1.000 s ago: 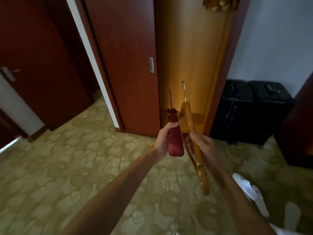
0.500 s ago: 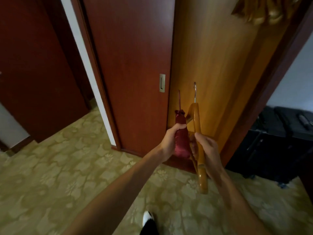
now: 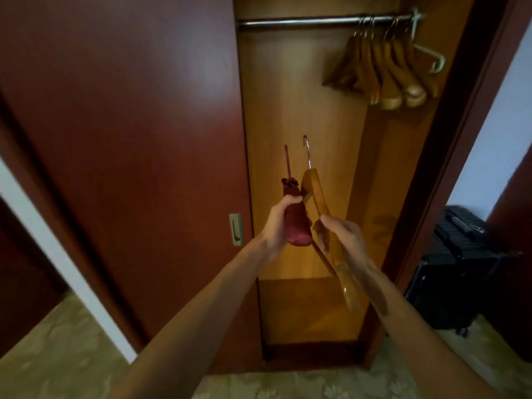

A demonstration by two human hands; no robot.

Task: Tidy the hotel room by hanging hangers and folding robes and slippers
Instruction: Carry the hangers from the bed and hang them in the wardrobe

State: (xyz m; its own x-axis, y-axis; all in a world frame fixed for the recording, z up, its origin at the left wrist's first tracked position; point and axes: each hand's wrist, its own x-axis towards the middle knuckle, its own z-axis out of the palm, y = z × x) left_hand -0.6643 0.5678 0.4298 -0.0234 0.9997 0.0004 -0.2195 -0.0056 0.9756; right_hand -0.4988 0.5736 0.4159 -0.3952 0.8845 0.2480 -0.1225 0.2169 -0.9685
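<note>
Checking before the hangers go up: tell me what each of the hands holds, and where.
The left hand grips the red padded hanger round its padded body. The right hand grips the wooden hanger along one arm.

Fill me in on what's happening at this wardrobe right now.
A person stands facing the open wardrobe, holding a hanger in each hand. The left hand grips a dark red padded fabric hanger; the right hand grips a curved wooden hanger. Neither is hung yet. On the metal rail above, a bunch of wooden hangers hangs at the right end.
</note>
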